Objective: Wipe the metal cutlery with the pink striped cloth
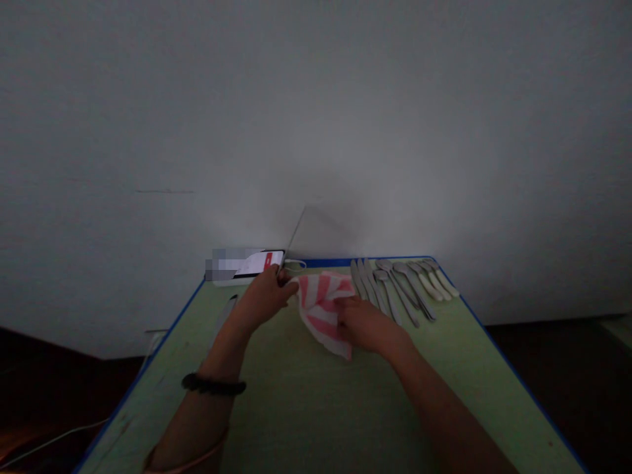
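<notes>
A pink-and-white striped cloth (320,316) hangs bunched between my two hands above the green table. My left hand (266,296) is closed at the cloth's left edge, thumb and fingers pinched together. On the right side, my right hand (368,322) grips the cloth, its fingertips partly sunk in the folds. Whether a utensil lies inside the cloth cannot be seen. Just right of the cloth are several table knives (363,283), then spoons (402,283) and pale-handled utensils (434,283) in a row. A dark-tipped utensil (228,309) lies partly hidden behind my left forearm.
The green table (306,408) has a blue edge and stands against a grey wall (316,118). At its back left lies a phone (259,263) with a lit screen, a white cable (296,264) beside it. Another cable (64,434) runs low at the left.
</notes>
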Motion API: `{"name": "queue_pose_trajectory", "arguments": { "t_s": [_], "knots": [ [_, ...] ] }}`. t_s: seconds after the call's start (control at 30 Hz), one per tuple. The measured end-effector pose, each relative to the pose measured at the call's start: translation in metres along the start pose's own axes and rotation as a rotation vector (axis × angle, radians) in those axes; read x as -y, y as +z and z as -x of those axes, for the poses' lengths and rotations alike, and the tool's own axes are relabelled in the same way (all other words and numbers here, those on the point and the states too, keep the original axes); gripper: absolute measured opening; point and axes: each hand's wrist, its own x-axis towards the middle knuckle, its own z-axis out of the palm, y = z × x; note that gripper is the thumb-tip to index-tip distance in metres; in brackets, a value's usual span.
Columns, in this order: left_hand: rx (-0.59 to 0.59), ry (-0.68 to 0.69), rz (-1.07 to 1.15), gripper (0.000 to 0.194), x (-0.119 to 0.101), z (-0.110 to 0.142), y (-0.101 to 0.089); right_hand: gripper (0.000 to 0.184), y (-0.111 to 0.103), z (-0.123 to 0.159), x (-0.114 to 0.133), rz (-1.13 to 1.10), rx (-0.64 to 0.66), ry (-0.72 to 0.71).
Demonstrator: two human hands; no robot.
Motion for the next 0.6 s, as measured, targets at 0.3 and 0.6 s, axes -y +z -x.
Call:
{"name": "queue_pose_trajectory", "arguments": {
  "t_s": [0.3,0.6],
  "knots": [
    [-0.151,-0.02,0.163,0.022,-0.008,0.01,-0.025,0.04,0.008,-0.004,-0.003,0.012,-0.029,0.102],
    [0.123,0.226,0.075,0.014,-0.018,0.018,-0.01,0.04,0.008,-0.012,-0.02,-0.111,-0.096,0.043]
  ]
}}
